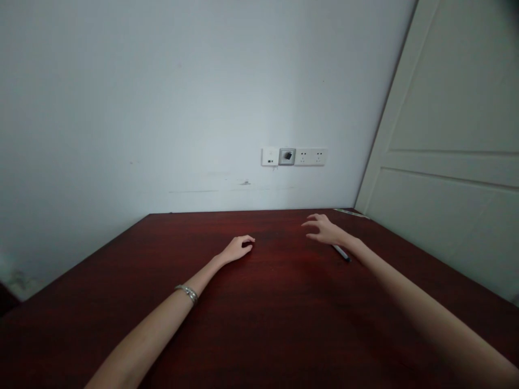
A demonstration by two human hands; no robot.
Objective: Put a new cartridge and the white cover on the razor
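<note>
My left hand [237, 248] rests on the dark red wooden table [259, 313], its fingers loosely curved with a gap between thumb and fingertips and nothing held. A silver bracelet [187, 293] circles that wrist. Farther right, my right hand [322, 229] hovers over the table with fingers spread apart, holding nothing. Just below it lies a slim pen-like object [341, 253], pale with a dark end; its far end is hidden behind my right hand and wrist.
A thin, flat ruler-like strip [351, 213] lies at the table's far right corner. The back wall [182, 108] carries a row of sockets [310, 156] and a grey-framed plate with a black piece [287, 156]. A pale panelled door [454, 135] borders the right side.
</note>
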